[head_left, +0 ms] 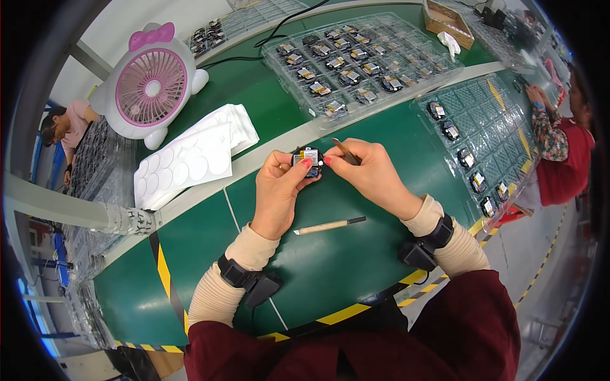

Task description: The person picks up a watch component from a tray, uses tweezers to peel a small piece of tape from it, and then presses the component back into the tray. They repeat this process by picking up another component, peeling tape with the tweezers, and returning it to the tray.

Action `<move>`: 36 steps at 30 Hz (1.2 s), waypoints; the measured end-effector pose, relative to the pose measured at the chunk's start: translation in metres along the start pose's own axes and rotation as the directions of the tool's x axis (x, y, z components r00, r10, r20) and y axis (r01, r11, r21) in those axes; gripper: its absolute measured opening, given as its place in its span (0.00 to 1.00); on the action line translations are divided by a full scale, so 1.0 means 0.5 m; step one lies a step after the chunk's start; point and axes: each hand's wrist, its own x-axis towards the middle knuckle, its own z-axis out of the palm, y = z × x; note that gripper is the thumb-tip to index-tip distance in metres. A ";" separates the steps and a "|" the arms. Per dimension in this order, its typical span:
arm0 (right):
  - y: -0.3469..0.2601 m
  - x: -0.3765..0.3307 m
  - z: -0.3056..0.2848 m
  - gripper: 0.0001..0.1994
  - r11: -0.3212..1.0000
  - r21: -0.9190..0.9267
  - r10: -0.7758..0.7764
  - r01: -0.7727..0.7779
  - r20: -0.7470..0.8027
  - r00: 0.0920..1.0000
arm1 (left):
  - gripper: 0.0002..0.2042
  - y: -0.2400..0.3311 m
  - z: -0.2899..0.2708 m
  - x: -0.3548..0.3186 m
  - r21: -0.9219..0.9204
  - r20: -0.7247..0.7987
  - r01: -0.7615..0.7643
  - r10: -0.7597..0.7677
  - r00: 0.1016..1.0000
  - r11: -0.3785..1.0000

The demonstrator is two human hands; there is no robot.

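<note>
In my left hand (278,187) is a small round black electronic module (310,154), with a silver and yellow battery-like block on its face. The thumb presses on that block and the fingers curl beneath. My right hand (372,170) grips a pair of slim metal tweezers (347,152) between thumb and fingers, close to the module's right edge. Whether the tip touches the module I cannot tell. Below both hands, a thin tool with a pale wrapped handle and a dark end (330,226) lies on the green table (356,273).
Beyond a grey rail, a clear tray (289,89) holds many similar modules. Another clear tray (467,124) at right has several. White sticker sheets (190,155) and a pink-and-white fan (152,89) stand left. A wooden box (448,24) sits far right. People work at both sides.
</note>
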 end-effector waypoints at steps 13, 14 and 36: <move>0.006 -0.005 0.011 0.03 0.963 -0.129 -0.252 0.237 -0.114 0.961 | 0.05 -0.005 0.002 -0.001 0.065 -0.029 0.013 -0.011 1.000 0.998; 0.002 -0.005 0.008 0.04 0.973 -0.088 -0.223 0.214 -0.111 0.968 | 0.05 -0.003 0.003 -0.001 0.034 -0.039 0.048 -0.046 0.998 0.998; 0.015 0.031 -0.041 0.06 0.947 0.319 0.081 -0.030 -0.149 0.986 | 0.11 0.021 -0.002 0.025 0.233 -0.036 0.048 -0.041 0.998 0.971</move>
